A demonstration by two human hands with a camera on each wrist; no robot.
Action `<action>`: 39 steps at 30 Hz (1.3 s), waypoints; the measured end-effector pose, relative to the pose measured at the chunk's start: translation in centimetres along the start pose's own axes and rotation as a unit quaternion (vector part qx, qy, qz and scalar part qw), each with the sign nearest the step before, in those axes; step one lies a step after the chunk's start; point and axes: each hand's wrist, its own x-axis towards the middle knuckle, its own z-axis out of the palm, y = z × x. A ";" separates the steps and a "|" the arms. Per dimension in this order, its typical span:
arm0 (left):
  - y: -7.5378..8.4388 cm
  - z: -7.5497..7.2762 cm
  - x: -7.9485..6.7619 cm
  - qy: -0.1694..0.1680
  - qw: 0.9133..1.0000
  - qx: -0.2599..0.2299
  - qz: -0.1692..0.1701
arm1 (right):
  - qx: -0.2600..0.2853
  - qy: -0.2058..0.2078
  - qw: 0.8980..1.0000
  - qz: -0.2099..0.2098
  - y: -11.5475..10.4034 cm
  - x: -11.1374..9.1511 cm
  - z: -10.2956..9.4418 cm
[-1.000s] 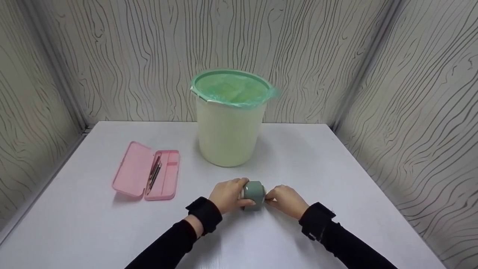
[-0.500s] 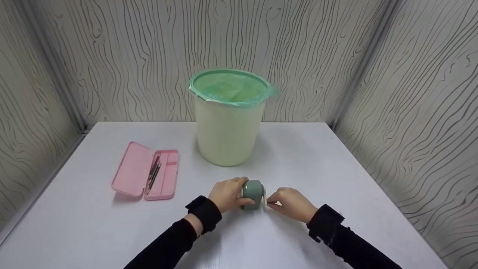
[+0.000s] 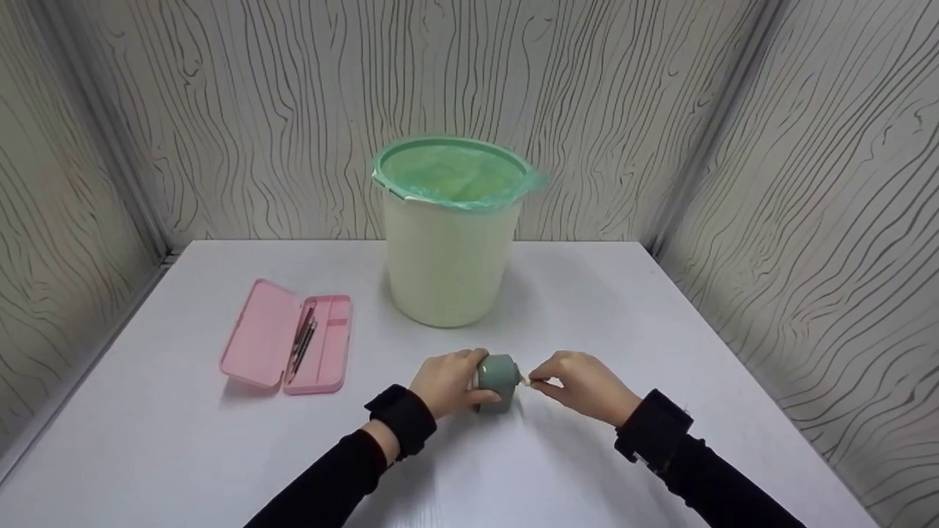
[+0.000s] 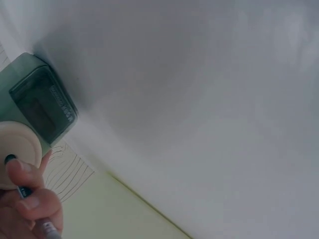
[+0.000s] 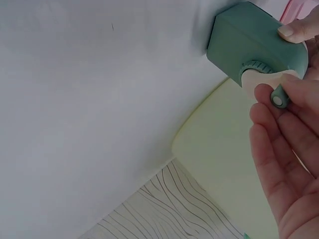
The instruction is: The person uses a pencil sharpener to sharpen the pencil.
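Note:
A green crank pencil sharpener stands on the white table, and my left hand grips it from the left. In the left wrist view, fingers of that hand also pinch a dark pencil, its front end in the hole of the sharpener's cream round face. A dark clear window shows on its side. My right hand pinches the small green knob of the cream crank arm between thumb and index finger. The other right fingers lie extended, partly bent.
Left of the hands lies an opened pink pencil case with several pencils inside. Behind the sharpener stands a tall pale bin lined with a green bag. Wood-patterned panels enclose the table.
My right hand has shifted right and then a little away from me, turning the crank arm; the knob now sits higher in view. The left hand and sharpener have stayed put.

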 end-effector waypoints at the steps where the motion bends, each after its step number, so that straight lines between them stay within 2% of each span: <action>1: 0.0 0.0 0.0 0.000 1.000 0.000 0.000 | -0.001 0.004 1.000 0.002 0.1 0.1 -0.1; 7: -0.1 0.2 0.0 0.010 1.000 0.009 0.007 | -0.029 0.035 0.999 0.020 0.8 1.4 0.1; 13: 0.1 0.3 -0.1 0.008 1.000 0.002 0.008 | -0.050 0.053 0.997 0.040 1.7 2.8 1.2; 18: 0.1 0.2 0.0 0.008 1.000 0.001 0.010 | -0.047 0.041 0.996 0.059 2.1 3.5 1.9; 25: 0.0 0.1 0.0 0.017 1.000 -0.001 0.013 | -0.054 0.028 0.997 0.056 2.7 3.8 3.1; 39: 0.0 0.2 -0.2 0.023 1.000 0.010 0.010 | -0.023 -0.030 0.996 0.075 2.5 2.6 5.0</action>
